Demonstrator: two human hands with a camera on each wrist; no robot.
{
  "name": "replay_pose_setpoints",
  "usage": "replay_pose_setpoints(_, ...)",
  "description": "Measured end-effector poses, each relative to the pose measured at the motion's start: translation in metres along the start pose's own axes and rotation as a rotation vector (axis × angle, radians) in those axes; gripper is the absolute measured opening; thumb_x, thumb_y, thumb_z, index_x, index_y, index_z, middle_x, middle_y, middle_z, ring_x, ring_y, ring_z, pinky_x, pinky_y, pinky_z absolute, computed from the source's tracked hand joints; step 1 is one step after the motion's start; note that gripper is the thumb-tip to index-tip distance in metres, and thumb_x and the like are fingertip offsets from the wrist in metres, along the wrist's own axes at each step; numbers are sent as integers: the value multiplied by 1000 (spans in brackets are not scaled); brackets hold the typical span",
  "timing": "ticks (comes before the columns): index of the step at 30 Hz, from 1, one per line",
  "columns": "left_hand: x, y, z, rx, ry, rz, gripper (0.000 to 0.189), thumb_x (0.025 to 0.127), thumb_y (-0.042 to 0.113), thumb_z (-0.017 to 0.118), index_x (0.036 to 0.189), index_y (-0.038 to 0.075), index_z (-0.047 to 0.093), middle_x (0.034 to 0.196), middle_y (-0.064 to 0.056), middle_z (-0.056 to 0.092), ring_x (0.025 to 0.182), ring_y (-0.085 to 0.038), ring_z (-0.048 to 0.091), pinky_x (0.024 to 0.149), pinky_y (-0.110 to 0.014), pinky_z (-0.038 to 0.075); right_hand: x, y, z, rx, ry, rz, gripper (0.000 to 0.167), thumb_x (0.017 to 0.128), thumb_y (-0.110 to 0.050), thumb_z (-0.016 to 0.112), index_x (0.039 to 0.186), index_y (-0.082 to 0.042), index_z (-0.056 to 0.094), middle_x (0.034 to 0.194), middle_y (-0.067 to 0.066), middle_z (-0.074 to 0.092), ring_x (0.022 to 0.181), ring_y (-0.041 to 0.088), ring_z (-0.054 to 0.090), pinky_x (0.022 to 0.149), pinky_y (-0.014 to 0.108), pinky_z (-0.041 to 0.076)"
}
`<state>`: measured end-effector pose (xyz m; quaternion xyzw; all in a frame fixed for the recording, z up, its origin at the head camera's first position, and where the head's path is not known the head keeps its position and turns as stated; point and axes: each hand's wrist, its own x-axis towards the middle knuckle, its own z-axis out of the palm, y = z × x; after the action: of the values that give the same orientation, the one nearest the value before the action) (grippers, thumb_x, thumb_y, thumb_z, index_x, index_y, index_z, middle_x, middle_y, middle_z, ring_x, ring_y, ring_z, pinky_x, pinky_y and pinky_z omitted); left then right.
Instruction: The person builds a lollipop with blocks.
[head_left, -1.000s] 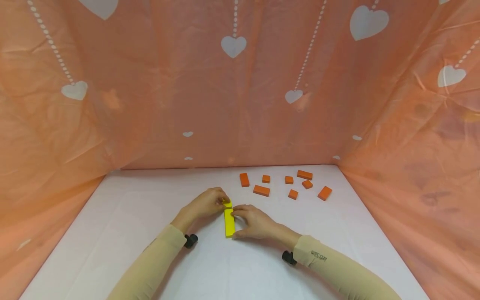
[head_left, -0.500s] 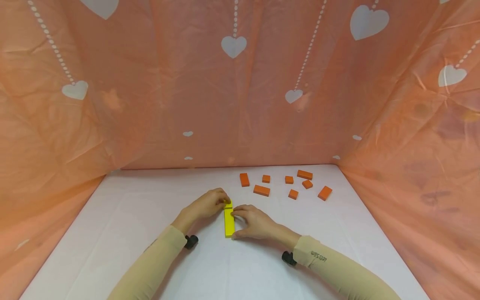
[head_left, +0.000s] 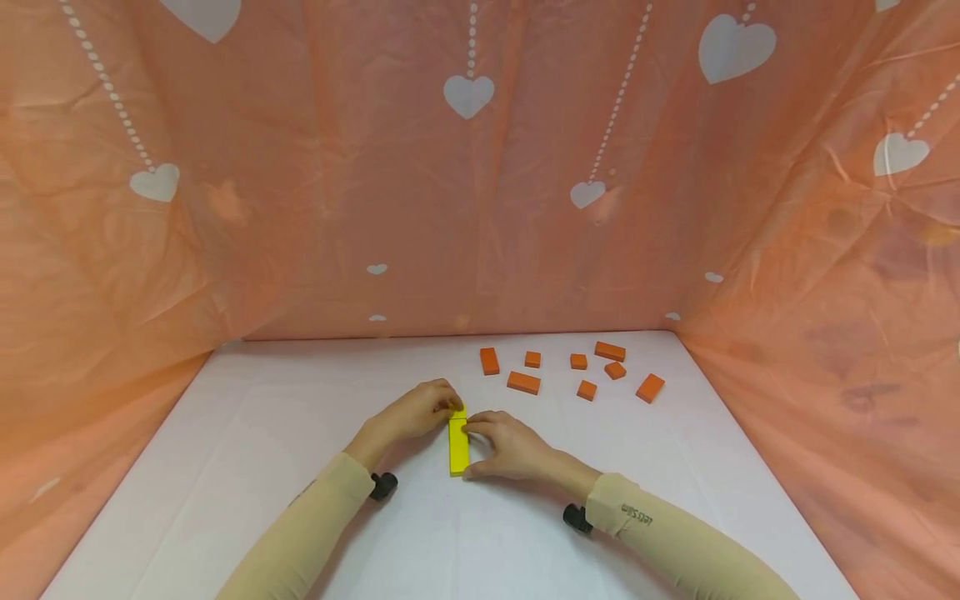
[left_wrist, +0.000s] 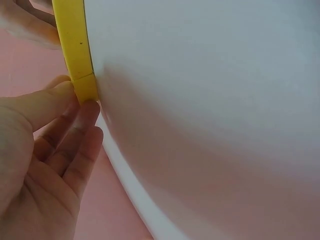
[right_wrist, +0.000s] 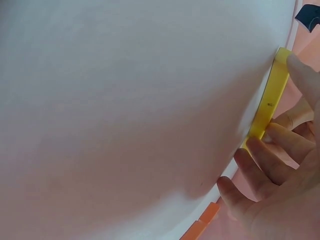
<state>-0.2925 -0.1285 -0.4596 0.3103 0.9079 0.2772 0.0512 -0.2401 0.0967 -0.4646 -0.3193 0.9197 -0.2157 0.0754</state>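
A long yellow block lies on the white table, running away from me. At its far end sits a small yellow block, with only a thin seam between the two. My left hand pinches the small block between thumb and fingers; the left wrist view shows its end face flush with the long one. From the right side, my right hand holds the long block, thumb at the near corner and fingertips near the seam. In the right wrist view the long block's side shows between thumb and fingers.
Several orange blocks lie scattered at the back right, among them a long one and a small one. Behind the table hangs an orange curtain with white hearts, which also lines both sides.
The small yellow block has settled against the long block's far end, and the gap between them has narrowed to a thin line. My right hand has stayed in place.
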Motion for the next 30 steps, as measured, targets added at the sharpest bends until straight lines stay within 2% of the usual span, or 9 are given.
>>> replay_pose_setpoints(5,0,-1,0,-3,-2,0,16,99,1,68,112,4,76,111,-4,70,98,-20,66,94,-39,58,1,1,1,-3,4,2,72,84,-46,87,142,-10,64,146,7,60,137,27,53,115,46,44)
replay_pose_setpoints(15,0,-3,-1,4,4,38,15,98,0,69,111,3,76,110,-5,70,97,-20,66,93,-38,58,1,1,1,-11,13,-5,71,84,-45,87,141,-9,65,146,7,60,137,28,53,115,46,44)
replay_pose_setpoints(20,0,-3,-1,11,16,20,15,98,1,69,111,4,76,113,-5,70,99,-21,66,95,-39,58,2,-1,-1,-8,11,1,71,84,-45,87,141,-9,65,146,7,60,137,28,53,116,47,43)
replay_pose_setpoints(25,-3,-2,1,72,56,16,17,98,5,70,114,6,76,120,-6,68,112,-27,66,103,-47,54,0,-2,-2,9,6,20,76,84,-46,86,146,-10,61,150,8,57,140,28,52,116,48,42)
replay_pose_setpoints(30,-12,0,0,165,115,21,24,98,15,72,121,7,74,127,-8,68,121,-30,65,105,-53,51,-4,3,-8,121,44,72,79,87,-46,83,152,-10,54,155,9,53,144,31,47,118,52,39)
